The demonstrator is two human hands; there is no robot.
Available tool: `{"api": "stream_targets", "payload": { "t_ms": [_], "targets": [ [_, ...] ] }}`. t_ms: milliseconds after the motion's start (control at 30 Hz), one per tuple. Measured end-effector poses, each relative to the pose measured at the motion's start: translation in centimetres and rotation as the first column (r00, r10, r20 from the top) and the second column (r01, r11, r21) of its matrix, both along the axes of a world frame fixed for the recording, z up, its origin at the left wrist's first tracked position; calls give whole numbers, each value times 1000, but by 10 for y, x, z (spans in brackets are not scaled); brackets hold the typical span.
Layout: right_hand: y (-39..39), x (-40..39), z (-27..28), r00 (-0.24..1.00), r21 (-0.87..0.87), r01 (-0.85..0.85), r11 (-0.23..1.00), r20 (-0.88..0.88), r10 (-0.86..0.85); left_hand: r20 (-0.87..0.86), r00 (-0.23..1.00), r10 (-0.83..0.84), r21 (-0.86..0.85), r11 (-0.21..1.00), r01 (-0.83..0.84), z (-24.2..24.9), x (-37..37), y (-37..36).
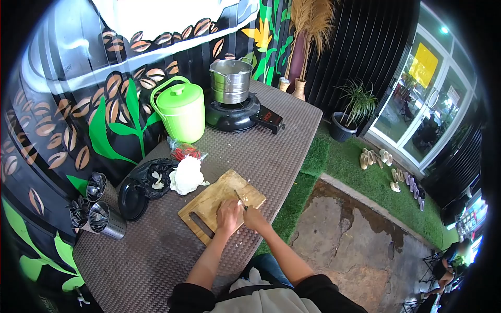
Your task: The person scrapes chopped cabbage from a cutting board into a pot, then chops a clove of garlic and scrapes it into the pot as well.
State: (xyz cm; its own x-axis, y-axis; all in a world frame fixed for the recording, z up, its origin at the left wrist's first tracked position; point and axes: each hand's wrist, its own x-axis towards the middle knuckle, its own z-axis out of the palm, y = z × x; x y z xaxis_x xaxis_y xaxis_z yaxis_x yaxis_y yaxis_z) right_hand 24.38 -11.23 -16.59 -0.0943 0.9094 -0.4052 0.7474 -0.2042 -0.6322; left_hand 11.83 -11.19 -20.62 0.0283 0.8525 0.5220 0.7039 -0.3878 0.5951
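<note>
Right hand (254, 215) gripping knife (240, 200), left hand (228, 215) pressed on cutting board (209, 204), beside plastic bag (187, 175).

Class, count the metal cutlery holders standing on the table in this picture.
2, both at the table's left edge: one holder beside the black plate, the other holder just in front of it. Others may be hidden.

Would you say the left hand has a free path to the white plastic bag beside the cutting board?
Probably yes. The left hand rests on the cutting board, and the white bag lies just off the board's far-left corner with only bare mat between them.
</note>
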Motion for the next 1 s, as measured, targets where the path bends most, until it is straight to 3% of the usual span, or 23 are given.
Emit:
{"api": "stream_targets", "payload": {
  "t_ms": [133, 233, 367, 433, 567, 633, 800, 900, 967, 1000],
  "targets": [
    [-30, -13, -13, 991, 151, 69, 986, 101, -85, 79, 997, 16, 32, 999, -18, 7, 1, -4],
    [-25, -21, -8, 986, 133, 113, 985, 109, -127, 109, 994, 11, 52, 998, -16, 4, 1, -1],
    [6, -8, -18, 999, 220, 2, 975, 46, -12, 33, 999, 27, 31, 999, -28, 4, 2, -1],
    [18, -5, -4, 998, -41, -12, 999, -66, 9, 42, 999, 25, 77, 997, -28, 10, 2, -2],
    [-9, -6, 10, 993, -147, 20, 989, -115, -38, -141, 990, -19, 106, 994, 34, 7, 0, -1],
    [-28, -14, -14, 998, 243, 57, 968, 1, -59, 88, 996, 25, 15, 1000, -26, 6, 1, -3],
    [-12, -19, -17, 994, 119, 103, 988, 18, -106, 80, 997, 9, 31, 999, -12, -1, -2, -2],
    [5, -12, -12, 995, 173, -14, 985, 103, -4, 72, 997, 3, 4, 1000, -3, 0, -4, -6],
    [19, -6, -2, 998, 74, -67, 995, 27, 65, 72, 997, 1, -12, 1000, 0, 1, -6, -5],
    [13, -5, 39, 998, -129, -25, 991, -54, 18, 77, 997, -6, -24, 1000, 7, 1, -7, -4]
  ]
}}
